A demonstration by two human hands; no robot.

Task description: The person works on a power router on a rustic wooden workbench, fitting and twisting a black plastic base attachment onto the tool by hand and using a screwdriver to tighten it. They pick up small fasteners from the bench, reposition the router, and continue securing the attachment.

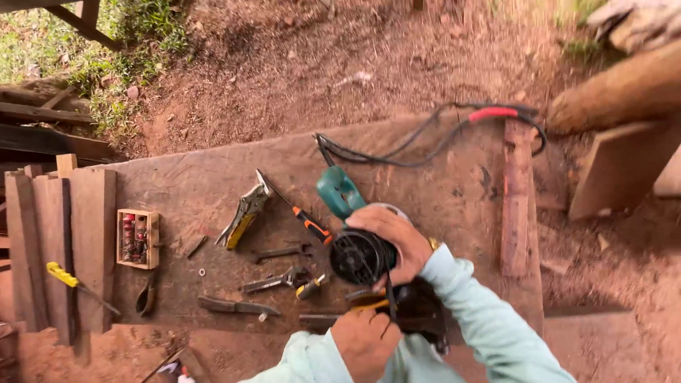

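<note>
- A dusty wooden workbench [213,188] stands on red earth.
- Locking pliers [245,213] and an orange-handled screwdriver [305,220] lie mid-bench.
- A small wooden box [137,239] sits left.
- A black cable [425,138] trails far right.

Soft, even daylight with a warm reddish cast, no glare and only faint shadows. Grass [42,42] at ten o'clock looks washed out. The frame is slightly soft, and wide-lens bending curves the worktop [213,163] edges.
</note>
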